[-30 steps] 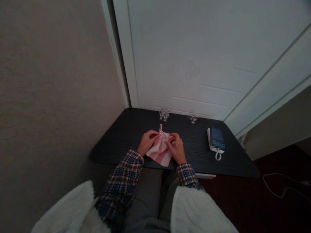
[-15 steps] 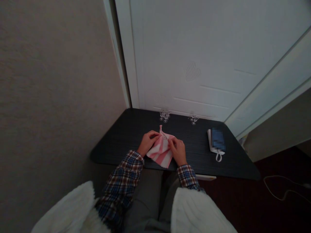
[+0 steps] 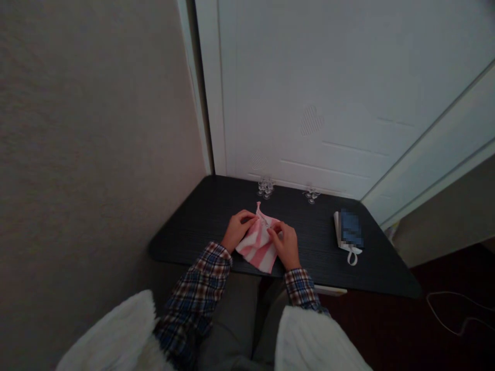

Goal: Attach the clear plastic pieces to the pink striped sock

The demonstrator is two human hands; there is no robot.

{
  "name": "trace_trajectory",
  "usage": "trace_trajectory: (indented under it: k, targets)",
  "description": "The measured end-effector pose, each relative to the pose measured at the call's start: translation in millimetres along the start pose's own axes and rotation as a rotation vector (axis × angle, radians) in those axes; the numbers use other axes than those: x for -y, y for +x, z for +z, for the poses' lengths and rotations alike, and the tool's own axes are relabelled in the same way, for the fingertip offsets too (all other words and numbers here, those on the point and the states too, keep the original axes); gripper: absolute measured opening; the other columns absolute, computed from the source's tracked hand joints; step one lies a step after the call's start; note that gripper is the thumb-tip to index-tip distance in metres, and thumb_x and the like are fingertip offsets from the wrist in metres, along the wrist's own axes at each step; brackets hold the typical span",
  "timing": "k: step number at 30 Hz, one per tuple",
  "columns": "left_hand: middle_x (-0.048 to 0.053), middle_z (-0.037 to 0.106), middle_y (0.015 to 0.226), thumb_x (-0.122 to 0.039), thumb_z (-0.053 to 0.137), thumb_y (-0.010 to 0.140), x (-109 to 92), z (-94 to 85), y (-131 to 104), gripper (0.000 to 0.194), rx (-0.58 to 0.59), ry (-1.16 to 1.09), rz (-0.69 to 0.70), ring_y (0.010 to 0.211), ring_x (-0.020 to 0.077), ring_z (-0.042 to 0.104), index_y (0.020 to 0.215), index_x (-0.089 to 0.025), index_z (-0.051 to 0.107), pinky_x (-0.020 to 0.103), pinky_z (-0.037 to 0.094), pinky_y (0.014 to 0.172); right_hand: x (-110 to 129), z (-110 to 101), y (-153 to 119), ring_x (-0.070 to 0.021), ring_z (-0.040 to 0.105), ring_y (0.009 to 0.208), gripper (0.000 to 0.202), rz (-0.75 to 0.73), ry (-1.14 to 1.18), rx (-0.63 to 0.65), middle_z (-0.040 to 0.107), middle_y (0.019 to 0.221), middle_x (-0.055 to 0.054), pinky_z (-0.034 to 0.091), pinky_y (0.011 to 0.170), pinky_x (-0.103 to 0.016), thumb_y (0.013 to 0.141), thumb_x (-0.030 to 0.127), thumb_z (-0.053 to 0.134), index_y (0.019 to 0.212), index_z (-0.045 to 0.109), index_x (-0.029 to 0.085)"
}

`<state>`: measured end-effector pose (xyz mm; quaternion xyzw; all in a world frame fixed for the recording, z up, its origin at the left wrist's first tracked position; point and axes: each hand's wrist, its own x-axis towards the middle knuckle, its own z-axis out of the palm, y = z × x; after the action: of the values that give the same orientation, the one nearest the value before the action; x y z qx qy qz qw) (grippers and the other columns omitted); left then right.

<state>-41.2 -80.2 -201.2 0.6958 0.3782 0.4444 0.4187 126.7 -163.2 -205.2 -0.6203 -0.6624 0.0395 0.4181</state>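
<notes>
A pink-and-white striped cloth (image 3: 258, 250) is bunched between my two hands over the near side of the black table (image 3: 185, 226). My left hand (image 3: 237, 229) pinches its upper left edge, thumb and fingertips together. At the cloth's right edge my right hand (image 3: 285, 242) is closed, with fingers and thumb pinching the fabric. A small clear object (image 3: 266, 223), perhaps a tiny glass, shows faintly in the folds between my fingertips. Its shape is hard to make out, and which fingers touch it I cannot tell.
Two groups of small clear glasses, one at the left (image 3: 265, 187) and another at the right (image 3: 311, 194), stand along the table's back edge by a white panel (image 3: 270, 103). A blue-and-white pack with a loop (image 3: 350, 229) lies at the right. A wall (image 3: 96, 129) borders the left.
The whole view has shifted slightly, so things appear a little lower and further right. Both hands stay at the cloth, with the right fingers slightly changed in pose.
</notes>
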Motion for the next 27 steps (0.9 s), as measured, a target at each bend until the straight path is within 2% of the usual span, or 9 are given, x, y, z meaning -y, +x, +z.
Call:
trace_trajectory:
  k: [3, 9, 21, 27]
  targets:
    - [0.006, 0.064, 0.101, -0.030, 0.057, 0.088, -0.1, -1.8, -0.1, 0.022, 0.021, -0.005, 0.005, 0.089, 0.0183, 0.062, 0.101, -0.013, 0.061, 0.039, 0.052, 0.079, 0.3, 0.8, 0.7, -0.0168, 0.062, 0.086, 0.025, -0.001, -0.008, -0.017, 0.064, 0.097, -0.004, 0.050, 0.080, -0.038, 0.090, 0.036, 0.055, 0.100, 0.060, 0.014]
    - [0.006, 0.064, 0.100, -0.030, 0.057, 0.088, 3.6, -3.7, 0.6, 0.022, 0.014, 0.008, 0.018, 0.088, 0.0182, 0.062, 0.100, -0.013, 0.061, 0.039, 0.052, 0.078, 2.5, 2.6, 0.6, -0.0192, 0.061, 0.093, 0.033, -0.010, 0.010, -0.069, 0.062, 0.105, -0.006, 0.050, 0.083, -0.041, 0.090, 0.037, 0.055, 0.114, 0.055, 0.015]
    - [0.006, 0.064, 0.099, -0.030, 0.057, 0.088, -4.0, -1.7, -1.0, 0.020, 0.024, 0.056, 0.061, 0.088, 0.0178, 0.062, 0.098, -0.013, 0.061, 0.038, 0.052, 0.078, 2.4, 0.5, -1.2, -0.0163, 0.062, 0.086, 0.021, 0.008, -0.014, -0.052, 0.064, 0.097, -0.004, 0.051, 0.079, -0.038, 0.092, 0.031, 0.053, 0.101, 0.060, 0.014]
    - [0.006, 0.064, 0.101, -0.030, 0.056, 0.088, 2.1, -2.0, -0.3, 0.022, -0.001, 0.028, 0.021, 0.089, 0.0184, 0.062, 0.101, -0.013, 0.061, 0.039, 0.052, 0.079, 2.8, 1.3, 0.1, -0.0181, 0.062, 0.090, 0.029, -0.010, 0.013, -0.050, 0.063, 0.102, -0.005, 0.050, 0.083, -0.041, 0.091, 0.035, 0.054, 0.112, 0.057, 0.015]
